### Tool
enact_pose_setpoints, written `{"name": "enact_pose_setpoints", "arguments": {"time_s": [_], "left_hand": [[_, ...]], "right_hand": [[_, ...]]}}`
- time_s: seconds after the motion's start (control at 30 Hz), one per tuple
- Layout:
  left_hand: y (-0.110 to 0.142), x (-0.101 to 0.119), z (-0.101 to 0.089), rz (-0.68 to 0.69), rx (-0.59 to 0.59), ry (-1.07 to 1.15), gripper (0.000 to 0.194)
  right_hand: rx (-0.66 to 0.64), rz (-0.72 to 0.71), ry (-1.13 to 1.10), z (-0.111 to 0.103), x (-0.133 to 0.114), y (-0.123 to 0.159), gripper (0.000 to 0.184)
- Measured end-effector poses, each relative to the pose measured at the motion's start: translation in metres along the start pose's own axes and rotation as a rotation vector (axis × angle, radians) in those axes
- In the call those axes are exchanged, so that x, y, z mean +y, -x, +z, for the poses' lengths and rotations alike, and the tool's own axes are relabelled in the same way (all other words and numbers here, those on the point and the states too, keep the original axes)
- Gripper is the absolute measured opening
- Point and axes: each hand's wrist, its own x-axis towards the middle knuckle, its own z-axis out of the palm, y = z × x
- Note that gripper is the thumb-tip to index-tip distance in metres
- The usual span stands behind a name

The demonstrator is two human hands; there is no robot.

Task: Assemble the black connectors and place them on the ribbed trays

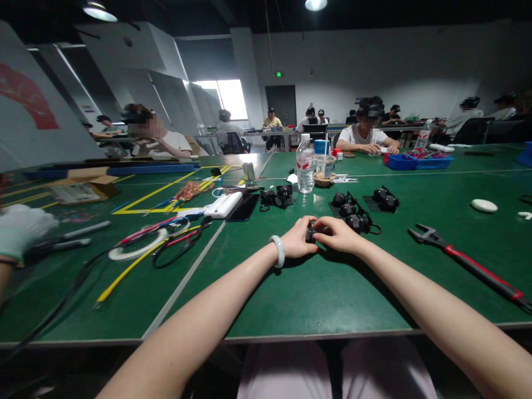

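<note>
My left hand and my right hand meet over the green table, both closed round a small black part held between the fingertips. A pale bangle sits on my left wrist. Just beyond my hands lie several similar black parts, some on a small black mat, with more of them to the left.
A red-handled adjustable wrench lies to the right. A water bottle and cup stand behind. Cables, a tape ring and tools lie left, near another person's gloved hand. Other people sit at far tables.
</note>
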Motion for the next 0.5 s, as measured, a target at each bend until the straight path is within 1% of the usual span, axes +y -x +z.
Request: {"name": "enact_pose_setpoints", "arguments": {"time_s": [0.13, 0.3, 0.4, 0.5], "left_hand": [[0.000, -0.002, 0.001, 0.017, 0.006, -0.008, 0.064], [0.000, -0.002, 0.000, 0.037, 0.011, -0.037, 0.062], [0.000, -0.002, 0.000, 0.044, 0.013, -0.043, 0.060], [-0.001, -0.003, 0.001, 0.038, 0.007, -0.040, 0.062]], "right_hand": [[-0.004, -0.078, 0.065, -0.005, -0.006, 0.001, 0.022], [-0.011, -0.169, 0.089, -0.011, -0.011, 0.002, 0.028], [-0.022, -0.186, 0.110, -0.011, -0.011, 0.002, 0.031], [-0.032, -0.180, 0.126, -0.010, -0.009, 0.002, 0.030]]}}
